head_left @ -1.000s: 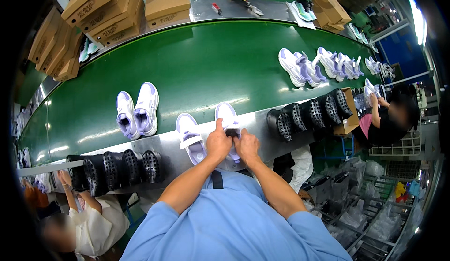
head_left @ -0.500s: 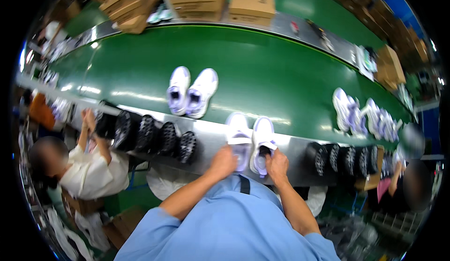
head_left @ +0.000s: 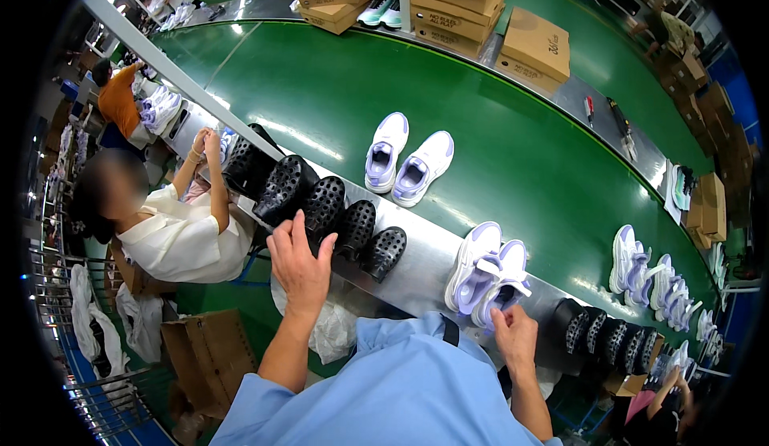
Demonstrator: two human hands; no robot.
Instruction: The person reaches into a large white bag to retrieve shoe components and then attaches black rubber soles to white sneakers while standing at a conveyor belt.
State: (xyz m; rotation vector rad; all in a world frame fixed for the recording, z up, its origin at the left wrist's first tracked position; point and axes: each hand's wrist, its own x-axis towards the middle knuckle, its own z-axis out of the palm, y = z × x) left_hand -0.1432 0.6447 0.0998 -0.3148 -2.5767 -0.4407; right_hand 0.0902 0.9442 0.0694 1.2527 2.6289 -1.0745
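Observation:
My left hand (head_left: 300, 266), empty with fingers apart, reaches over the row of black perforated shoe forms (head_left: 323, 206) at the left of the metal ledge. Its fingertips overlap the forms; I cannot tell whether they touch. My right hand (head_left: 515, 335) has its fingers closed at the heel of a white and lavender sneaker (head_left: 506, 279). Close beside that shoe stands its mate (head_left: 475, 266), toes pointing away, straps loose. Another pair of white and lavender sneakers (head_left: 424, 166) stands farther off on the green belt.
A second row of black forms (head_left: 613, 342) lies right. More sneakers (head_left: 641, 274) line the belt beyond it. Cardboard boxes (head_left: 535, 46) stack on the far ledge. A grey post (head_left: 184, 78) slants across the left. One person (head_left: 184, 234) sits left, another (head_left: 661, 410) right.
My left hand has left the left sneaker and moved left to the black forms, fingers spreading. My right hand stays at the right sneaker's heel. The view has turned left.

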